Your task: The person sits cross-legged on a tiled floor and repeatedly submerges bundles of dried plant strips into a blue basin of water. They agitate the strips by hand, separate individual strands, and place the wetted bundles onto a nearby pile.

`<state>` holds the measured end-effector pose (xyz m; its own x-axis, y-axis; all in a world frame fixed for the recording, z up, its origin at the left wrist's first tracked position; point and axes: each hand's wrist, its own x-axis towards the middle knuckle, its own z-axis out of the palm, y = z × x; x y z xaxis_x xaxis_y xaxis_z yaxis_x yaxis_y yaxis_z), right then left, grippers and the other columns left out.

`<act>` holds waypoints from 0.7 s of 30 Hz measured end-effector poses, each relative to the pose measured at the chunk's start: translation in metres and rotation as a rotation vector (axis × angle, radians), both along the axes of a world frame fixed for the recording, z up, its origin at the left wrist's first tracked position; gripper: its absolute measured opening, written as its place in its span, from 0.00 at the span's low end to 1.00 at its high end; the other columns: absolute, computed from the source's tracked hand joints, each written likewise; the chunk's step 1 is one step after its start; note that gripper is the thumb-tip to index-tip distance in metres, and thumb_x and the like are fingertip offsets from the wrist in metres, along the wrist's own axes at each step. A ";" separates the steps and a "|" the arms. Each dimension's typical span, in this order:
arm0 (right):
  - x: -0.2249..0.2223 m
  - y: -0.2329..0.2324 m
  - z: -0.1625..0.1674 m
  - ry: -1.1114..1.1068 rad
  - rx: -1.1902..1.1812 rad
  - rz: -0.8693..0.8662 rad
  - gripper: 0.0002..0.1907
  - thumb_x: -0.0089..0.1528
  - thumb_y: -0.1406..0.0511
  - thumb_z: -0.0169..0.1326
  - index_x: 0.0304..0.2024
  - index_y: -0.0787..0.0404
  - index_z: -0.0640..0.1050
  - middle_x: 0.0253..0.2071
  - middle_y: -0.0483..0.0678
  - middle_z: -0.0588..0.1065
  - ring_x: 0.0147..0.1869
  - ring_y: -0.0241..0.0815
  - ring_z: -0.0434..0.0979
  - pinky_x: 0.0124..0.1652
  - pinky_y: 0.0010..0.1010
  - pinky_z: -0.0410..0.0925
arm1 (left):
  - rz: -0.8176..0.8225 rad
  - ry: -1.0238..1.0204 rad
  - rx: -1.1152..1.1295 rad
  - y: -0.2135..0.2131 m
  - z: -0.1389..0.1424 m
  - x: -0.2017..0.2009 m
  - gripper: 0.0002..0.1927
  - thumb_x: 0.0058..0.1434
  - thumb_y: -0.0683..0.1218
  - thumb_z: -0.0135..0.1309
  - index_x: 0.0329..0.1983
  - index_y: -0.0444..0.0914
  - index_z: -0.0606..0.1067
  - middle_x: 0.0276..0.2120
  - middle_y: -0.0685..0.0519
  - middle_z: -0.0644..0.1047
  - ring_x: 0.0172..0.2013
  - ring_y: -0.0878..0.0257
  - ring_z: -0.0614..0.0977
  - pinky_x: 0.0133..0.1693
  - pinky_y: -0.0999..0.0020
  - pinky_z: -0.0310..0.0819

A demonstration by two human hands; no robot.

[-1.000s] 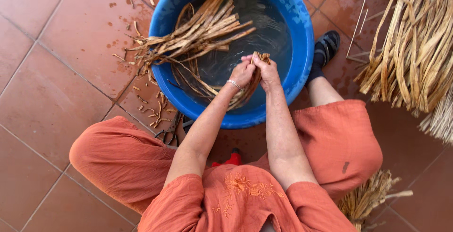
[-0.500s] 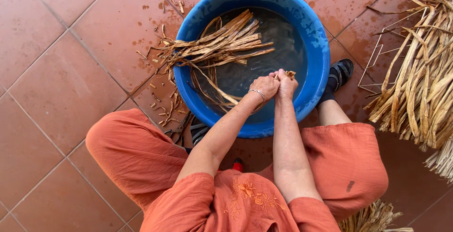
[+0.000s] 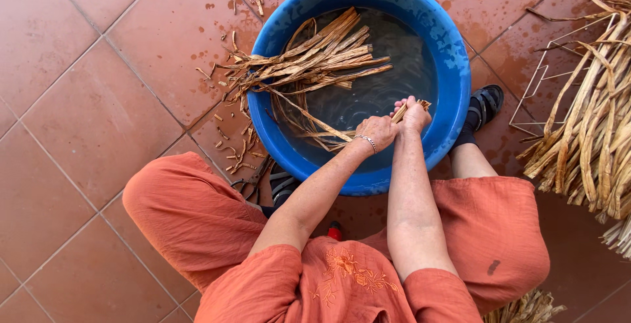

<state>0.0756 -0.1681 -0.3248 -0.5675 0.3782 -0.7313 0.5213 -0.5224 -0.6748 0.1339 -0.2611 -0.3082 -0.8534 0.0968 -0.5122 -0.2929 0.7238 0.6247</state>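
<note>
Crouched over a blue basin (image 3: 453, 67) of water, a bundle of fibre strips (image 3: 409, 110) is gripped by both clenched fists, left hand (image 3: 377, 131) and right hand (image 3: 415, 116) touching. Wringing is best done just above the water, hands twisted in opposite directions. Compared with a second ago, the hands sit further right, and the soaked strips (image 3: 315, 60) lie draped over the rim.

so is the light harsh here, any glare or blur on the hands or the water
Head view: light is soft and even, with no hard shadows; the water in the blue basin shows faint ripples and little glare; left hand and right hand are sharp, gripping wet strips.
</note>
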 end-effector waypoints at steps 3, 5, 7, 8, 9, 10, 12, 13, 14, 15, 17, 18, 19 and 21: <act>-0.009 0.004 -0.004 -0.011 0.065 -0.015 0.13 0.65 0.65 0.53 0.26 0.61 0.75 0.21 0.50 0.77 0.20 0.42 0.74 0.23 0.36 0.69 | -0.004 0.010 0.004 -0.002 0.000 0.004 0.24 0.63 0.56 0.40 0.44 0.36 0.80 0.42 0.35 0.81 0.46 0.38 0.82 0.52 0.45 0.74; -0.015 0.007 -0.007 -0.029 0.064 -0.046 0.13 0.65 0.65 0.54 0.25 0.61 0.74 0.22 0.50 0.77 0.20 0.41 0.74 0.23 0.36 0.68 | -0.012 0.051 -0.010 -0.003 0.001 0.008 0.23 0.64 0.55 0.40 0.44 0.36 0.80 0.41 0.34 0.82 0.45 0.38 0.83 0.53 0.46 0.74; -0.023 0.012 -0.009 -0.026 0.076 -0.065 0.14 0.65 0.65 0.54 0.24 0.61 0.74 0.22 0.50 0.76 0.20 0.41 0.73 0.23 0.36 0.68 | -0.028 0.068 -0.004 -0.004 0.004 0.011 0.22 0.64 0.54 0.41 0.43 0.36 0.79 0.39 0.35 0.82 0.43 0.38 0.83 0.51 0.44 0.74; -0.026 0.015 -0.010 -0.021 0.085 -0.065 0.14 0.65 0.65 0.54 0.24 0.61 0.74 0.21 0.50 0.76 0.19 0.41 0.73 0.23 0.36 0.68 | -0.037 0.071 -0.001 -0.005 0.005 0.013 0.21 0.63 0.54 0.41 0.43 0.36 0.78 0.38 0.36 0.82 0.42 0.38 0.83 0.49 0.43 0.74; -0.029 0.017 -0.011 -0.019 0.095 -0.065 0.15 0.65 0.65 0.54 0.23 0.61 0.74 0.21 0.50 0.76 0.19 0.41 0.73 0.23 0.36 0.68 | -0.031 0.106 -0.011 -0.006 0.006 0.015 0.20 0.63 0.54 0.42 0.43 0.36 0.78 0.37 0.36 0.82 0.42 0.38 0.83 0.48 0.43 0.74; -0.034 0.020 -0.012 0.011 0.084 -0.073 0.15 0.65 0.65 0.54 0.23 0.61 0.74 0.21 0.51 0.76 0.19 0.42 0.73 0.22 0.37 0.67 | -0.027 0.139 -0.020 -0.007 0.006 0.015 0.20 0.62 0.54 0.43 0.42 0.37 0.78 0.37 0.37 0.82 0.41 0.38 0.83 0.47 0.43 0.74; -0.041 0.024 -0.013 0.061 0.067 -0.098 0.15 0.65 0.66 0.55 0.23 0.61 0.72 0.20 0.52 0.74 0.19 0.43 0.72 0.22 0.38 0.66 | -0.033 0.201 -0.028 -0.011 0.007 0.017 0.18 0.62 0.54 0.43 0.41 0.37 0.77 0.35 0.37 0.81 0.40 0.38 0.82 0.46 0.43 0.75; -0.044 0.027 -0.013 0.069 0.075 -0.098 0.14 0.64 0.66 0.55 0.22 0.61 0.73 0.20 0.51 0.75 0.19 0.43 0.73 0.22 0.37 0.67 | -0.039 0.232 -0.028 -0.013 0.008 0.018 0.18 0.62 0.54 0.43 0.40 0.37 0.76 0.35 0.37 0.81 0.39 0.38 0.82 0.45 0.42 0.75; -0.050 0.030 -0.012 0.083 0.081 -0.098 0.14 0.64 0.66 0.54 0.22 0.61 0.73 0.20 0.51 0.75 0.18 0.43 0.73 0.21 0.37 0.67 | -0.044 0.269 -0.029 -0.016 0.009 0.017 0.17 0.63 0.54 0.43 0.39 0.37 0.76 0.34 0.37 0.81 0.39 0.39 0.83 0.44 0.42 0.75; -0.056 0.031 -0.010 0.092 0.085 -0.090 0.14 0.64 0.66 0.54 0.22 0.61 0.73 0.20 0.51 0.75 0.18 0.43 0.73 0.21 0.37 0.67 | -0.046 0.318 -0.014 -0.019 0.010 0.016 0.16 0.63 0.53 0.44 0.38 0.37 0.75 0.33 0.37 0.81 0.38 0.39 0.83 0.44 0.42 0.75; -0.067 0.033 -0.008 0.108 0.092 -0.068 0.14 0.64 0.66 0.54 0.22 0.62 0.73 0.20 0.52 0.76 0.18 0.44 0.74 0.21 0.37 0.68 | -0.044 0.413 0.014 -0.026 0.014 0.013 0.15 0.63 0.52 0.44 0.35 0.37 0.74 0.32 0.38 0.81 0.37 0.39 0.82 0.44 0.42 0.75; -0.073 0.034 -0.006 0.099 0.103 -0.079 0.14 0.63 0.66 0.54 0.22 0.62 0.74 0.19 0.52 0.76 0.18 0.44 0.74 0.21 0.37 0.68 | -0.035 0.400 0.014 -0.029 0.017 0.013 0.14 0.63 0.52 0.44 0.35 0.37 0.73 0.31 0.39 0.81 0.36 0.39 0.82 0.43 0.42 0.74; -0.080 0.035 -0.004 0.090 0.114 -0.088 0.14 0.63 0.66 0.53 0.22 0.63 0.74 0.19 0.52 0.76 0.18 0.44 0.74 0.21 0.38 0.69 | -0.025 0.387 0.014 -0.030 0.022 0.012 0.14 0.62 0.52 0.44 0.35 0.37 0.73 0.30 0.39 0.81 0.36 0.39 0.82 0.42 0.42 0.74; -0.088 0.039 -0.002 0.094 0.124 -0.097 0.14 0.63 0.66 0.53 0.22 0.63 0.74 0.19 0.53 0.76 0.17 0.44 0.74 0.20 0.38 0.69 | -0.022 0.358 0.014 -0.034 0.031 0.012 0.13 0.62 0.51 0.44 0.35 0.38 0.73 0.29 0.40 0.81 0.34 0.39 0.82 0.41 0.42 0.74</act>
